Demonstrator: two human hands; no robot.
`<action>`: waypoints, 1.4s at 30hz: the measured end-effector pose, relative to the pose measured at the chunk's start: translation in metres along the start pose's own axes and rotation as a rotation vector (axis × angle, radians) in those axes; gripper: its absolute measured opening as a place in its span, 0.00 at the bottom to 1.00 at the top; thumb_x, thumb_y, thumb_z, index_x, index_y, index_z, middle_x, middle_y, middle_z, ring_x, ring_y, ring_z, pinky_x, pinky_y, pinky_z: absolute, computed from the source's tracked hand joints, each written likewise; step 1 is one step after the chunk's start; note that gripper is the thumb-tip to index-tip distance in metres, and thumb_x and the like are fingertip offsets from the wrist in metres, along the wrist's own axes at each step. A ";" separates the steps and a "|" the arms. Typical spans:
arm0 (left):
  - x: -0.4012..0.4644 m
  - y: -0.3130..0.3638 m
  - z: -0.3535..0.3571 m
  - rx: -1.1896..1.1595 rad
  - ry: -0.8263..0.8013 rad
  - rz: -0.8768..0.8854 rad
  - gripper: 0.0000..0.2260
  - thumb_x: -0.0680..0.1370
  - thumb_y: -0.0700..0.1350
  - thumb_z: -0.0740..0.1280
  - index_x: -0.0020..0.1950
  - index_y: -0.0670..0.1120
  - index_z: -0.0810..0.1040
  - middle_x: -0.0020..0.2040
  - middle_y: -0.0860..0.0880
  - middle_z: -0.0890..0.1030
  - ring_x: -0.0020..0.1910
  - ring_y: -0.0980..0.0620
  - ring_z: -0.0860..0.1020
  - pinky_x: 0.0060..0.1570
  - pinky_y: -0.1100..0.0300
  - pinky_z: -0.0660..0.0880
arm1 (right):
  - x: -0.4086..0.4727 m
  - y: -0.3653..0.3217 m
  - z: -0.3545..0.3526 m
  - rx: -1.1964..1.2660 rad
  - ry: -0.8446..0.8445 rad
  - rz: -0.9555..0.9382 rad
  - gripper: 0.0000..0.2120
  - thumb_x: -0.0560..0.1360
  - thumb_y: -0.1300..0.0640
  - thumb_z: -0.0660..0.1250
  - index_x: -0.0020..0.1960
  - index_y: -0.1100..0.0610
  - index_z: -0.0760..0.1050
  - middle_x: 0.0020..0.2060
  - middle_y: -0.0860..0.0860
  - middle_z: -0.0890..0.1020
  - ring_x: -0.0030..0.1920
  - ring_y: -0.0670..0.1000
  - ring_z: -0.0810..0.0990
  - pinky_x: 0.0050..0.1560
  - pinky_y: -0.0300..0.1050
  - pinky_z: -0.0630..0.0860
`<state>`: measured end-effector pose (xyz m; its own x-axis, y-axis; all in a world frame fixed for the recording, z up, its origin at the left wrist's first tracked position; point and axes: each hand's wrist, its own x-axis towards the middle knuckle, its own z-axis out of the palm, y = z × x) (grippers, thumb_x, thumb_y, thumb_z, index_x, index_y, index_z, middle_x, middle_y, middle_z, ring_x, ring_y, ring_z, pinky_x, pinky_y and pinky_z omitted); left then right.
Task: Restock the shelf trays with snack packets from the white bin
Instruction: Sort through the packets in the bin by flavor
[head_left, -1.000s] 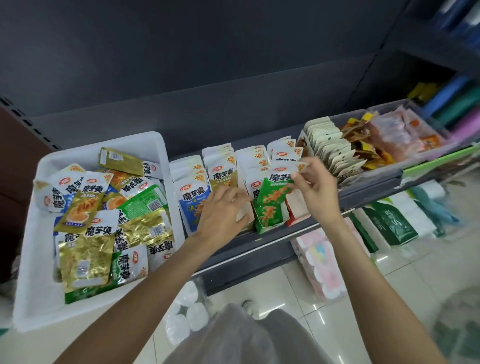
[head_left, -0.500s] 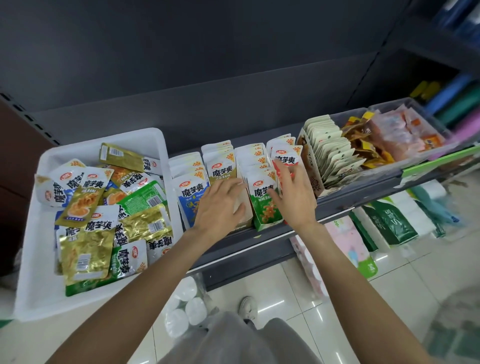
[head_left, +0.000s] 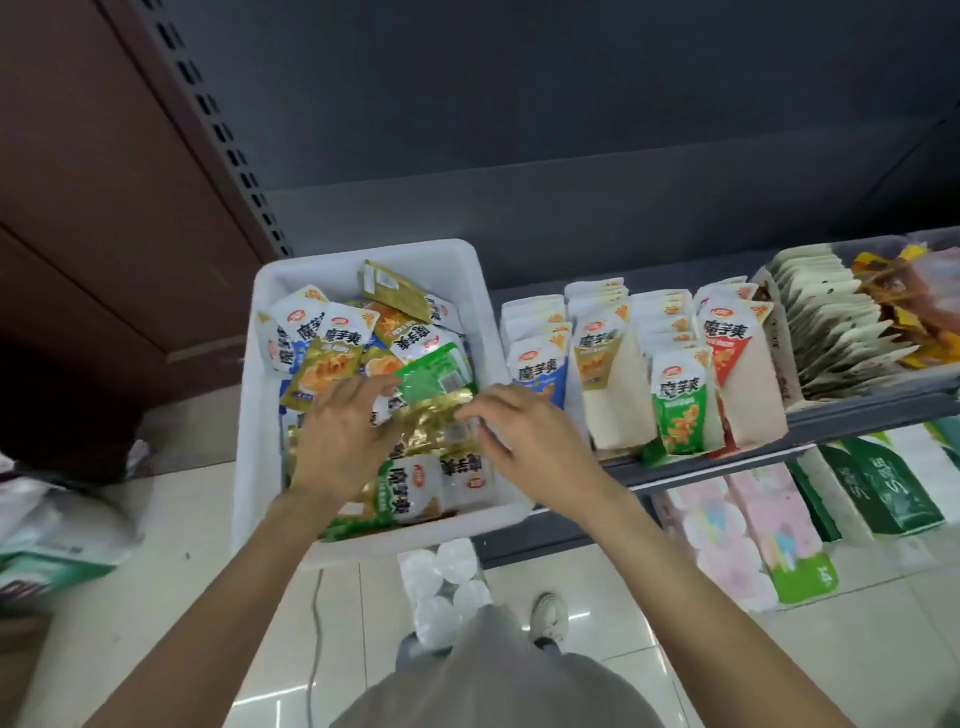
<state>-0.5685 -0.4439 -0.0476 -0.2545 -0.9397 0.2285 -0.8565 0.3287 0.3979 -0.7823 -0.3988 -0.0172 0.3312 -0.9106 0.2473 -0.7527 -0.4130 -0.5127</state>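
Below me, tissue packs in pink wrap (head_left: 748, 530) and green wrap (head_left: 893, 488) sit under the shelf; white rolls (head_left: 441, 582) stand on the tiled floor (head_left: 197, 571).

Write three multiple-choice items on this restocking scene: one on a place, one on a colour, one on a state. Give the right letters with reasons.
1. Where are both hands?
A. over the white bin
B. at the shelf trays
C. at the floor

2. What colour is the front packet in the third tray from the bin?
A. blue
B. green
C. gold

3. How do the packets in the bin lie?
A. in upright rows
B. in a loose heap
C. in sealed boxes

Answers:
1 A: the left hand and right hand reach into the white bin.
2 B: the green packet stands foremost there.
3 B: the packets overlap at all angles.
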 end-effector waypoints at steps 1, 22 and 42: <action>-0.004 -0.017 -0.002 0.039 -0.066 -0.045 0.17 0.71 0.47 0.69 0.59 0.46 0.78 0.53 0.46 0.81 0.54 0.42 0.77 0.55 0.46 0.75 | 0.011 -0.006 0.014 -0.029 -0.051 -0.006 0.11 0.75 0.61 0.63 0.55 0.55 0.78 0.50 0.52 0.80 0.52 0.53 0.78 0.48 0.50 0.78; -0.007 -0.046 -0.012 -0.440 -0.183 -0.156 0.19 0.77 0.50 0.66 0.67 0.50 0.72 0.64 0.52 0.73 0.64 0.52 0.70 0.63 0.55 0.68 | 0.031 -0.050 0.017 -0.123 0.117 0.518 0.18 0.73 0.41 0.64 0.59 0.47 0.75 0.46 0.52 0.80 0.48 0.54 0.77 0.49 0.49 0.72; 0.027 0.069 -0.031 -1.133 -0.277 -0.204 0.11 0.74 0.38 0.70 0.49 0.53 0.77 0.43 0.57 0.82 0.38 0.62 0.80 0.36 0.66 0.78 | -0.045 -0.048 -0.007 1.069 0.162 0.749 0.20 0.73 0.65 0.69 0.63 0.57 0.70 0.45 0.53 0.83 0.36 0.52 0.83 0.30 0.39 0.75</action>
<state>-0.6205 -0.4438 0.0131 -0.3668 -0.9273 -0.0753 -0.0416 -0.0645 0.9971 -0.7653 -0.3385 0.0022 -0.0950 -0.9416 -0.3229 0.1211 0.3110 -0.9426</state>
